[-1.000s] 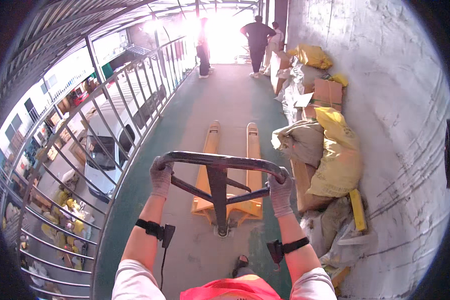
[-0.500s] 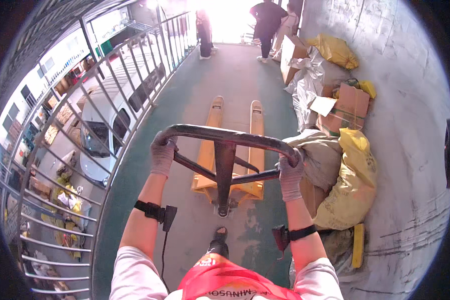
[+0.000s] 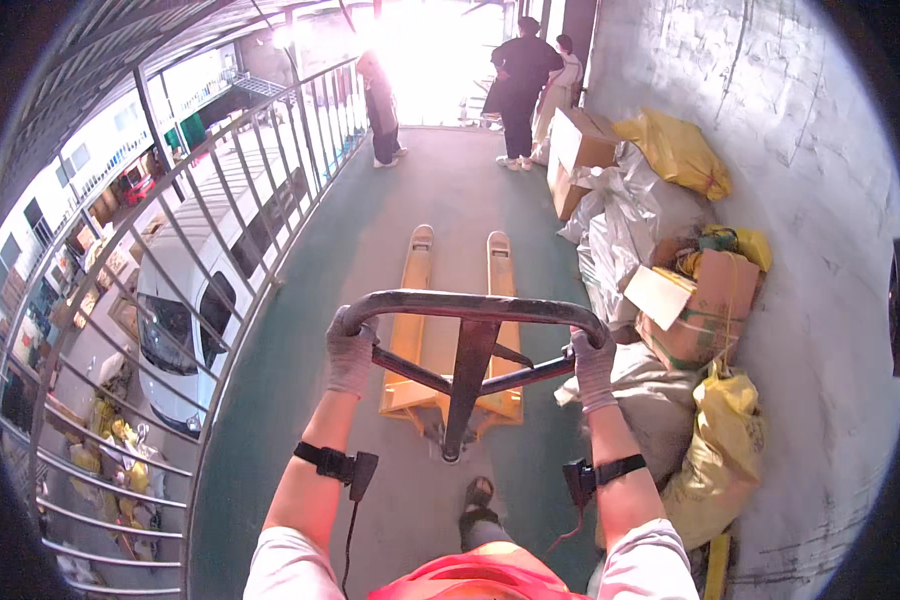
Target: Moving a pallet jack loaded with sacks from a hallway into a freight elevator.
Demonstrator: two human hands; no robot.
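Ahead of me stands a yellow pallet jack (image 3: 402, 392) with a dark loop handle (image 3: 475, 303). My left hand (image 3: 351, 355), in a light knit glove, is wrapped round the handle's left corner. My right hand (image 3: 594, 368), gloved alike, grips the right corner. The two forks point away from me and carry nothing. A black strap with a small device is round each of my forearms. One of my feet (image 3: 479, 493) shows on the floor behind the jack.
A metal railing (image 3: 185, 225) runs along the left, with a white van (image 3: 185, 310) beyond and below it. Along the right wall lie yellow sacks (image 3: 715, 455), white sacks (image 3: 610, 240) and cardboard boxes (image 3: 705, 305). Several people (image 3: 523, 90) stand at the bright far end.
The view has tilted up and moved forward, so the people and piled sacks look nearer. The handle sits lower in view, still in both my hands. A different foot position shows.
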